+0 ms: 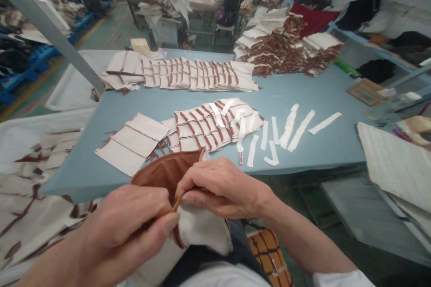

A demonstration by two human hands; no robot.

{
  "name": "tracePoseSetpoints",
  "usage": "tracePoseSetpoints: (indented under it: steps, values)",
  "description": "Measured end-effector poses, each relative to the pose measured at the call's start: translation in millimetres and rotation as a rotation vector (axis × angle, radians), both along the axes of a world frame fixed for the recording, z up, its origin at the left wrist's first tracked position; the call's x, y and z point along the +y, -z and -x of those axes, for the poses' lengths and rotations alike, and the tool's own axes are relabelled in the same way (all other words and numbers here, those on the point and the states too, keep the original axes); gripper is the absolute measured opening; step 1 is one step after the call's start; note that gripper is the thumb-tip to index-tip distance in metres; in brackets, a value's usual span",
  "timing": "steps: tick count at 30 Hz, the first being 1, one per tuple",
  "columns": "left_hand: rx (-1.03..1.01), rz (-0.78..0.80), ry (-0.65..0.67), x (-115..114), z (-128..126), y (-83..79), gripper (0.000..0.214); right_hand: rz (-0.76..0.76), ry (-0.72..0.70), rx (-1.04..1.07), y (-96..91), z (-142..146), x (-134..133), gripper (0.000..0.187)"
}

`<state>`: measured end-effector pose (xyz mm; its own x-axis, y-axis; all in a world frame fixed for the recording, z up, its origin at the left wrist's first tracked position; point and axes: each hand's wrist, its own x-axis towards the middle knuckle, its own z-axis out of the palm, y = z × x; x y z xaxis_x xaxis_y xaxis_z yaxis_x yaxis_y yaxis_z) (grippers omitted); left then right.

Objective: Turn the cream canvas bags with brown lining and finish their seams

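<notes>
My left hand (126, 228) and my right hand (220, 188) both pinch one fabric pouch (188, 202) close to my body, below the table's front edge. The pouch is cream outside with a brown lining, and its brown inside faces up between my hands. Fingers of both hands are closed on its rim. Just beyond it, on the blue table (303, 94), lies a fanned row of cream pieces with brown trim (202, 128). White strips (289, 128) lie scattered to their right.
A longer overlapping row of cream pieces (188, 74) spans the table's far side, with tall stacks (283, 42) at the far right. More fabric heaps lie at my left (33, 179) and right (397, 166). A seated person (232, 2) works at a distant table.
</notes>
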<state>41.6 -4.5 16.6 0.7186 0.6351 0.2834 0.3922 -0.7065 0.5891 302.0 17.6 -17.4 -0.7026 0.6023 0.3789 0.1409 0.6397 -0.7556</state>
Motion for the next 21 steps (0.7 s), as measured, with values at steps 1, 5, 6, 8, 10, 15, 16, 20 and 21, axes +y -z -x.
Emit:
tracePoseSetpoints:
  steps: [1,5,6,8,10,15,16,20,21]
  values:
    - [-0.043,0.079,-0.006,-5,-1,-1.1,0.043,0.079,-0.058,0.041,0.2,1,3,0.023]
    - [-0.271,0.276,0.044,-17,-15,-1.3,0.043,0.385,-0.242,0.226,1.1,3,10,0.025]
    - [-0.325,0.318,0.076,-16,-19,0.5,0.042,0.443,-0.25,0.264,2.1,3,12,0.028]
    - [-0.39,0.364,0.102,-13,-24,5.3,0.041,0.519,-0.235,0.299,4.5,2,15,0.036]
    - [-0.375,0.32,0.077,-8,-24,9.9,0.042,0.533,-0.195,0.286,5.7,-1,18,0.041]
    - [-0.184,0.146,-0.019,3,-6,12.0,0.035,0.296,-0.061,0.186,-5.5,-12,15,0.042]
    - [-0.151,0.128,-0.027,6,-3,11.1,0.033,0.218,-0.033,0.153,-9.7,-14,13,0.041]
    - [-0.03,-0.009,-0.041,19,-3,2.6,0.034,-0.003,0.028,0.03,-25.3,-14,8,0.036]
    - [-0.005,-0.054,-0.052,21,-5,-0.7,0.034,-0.026,0.036,0.013,-27.4,-13,8,0.034]
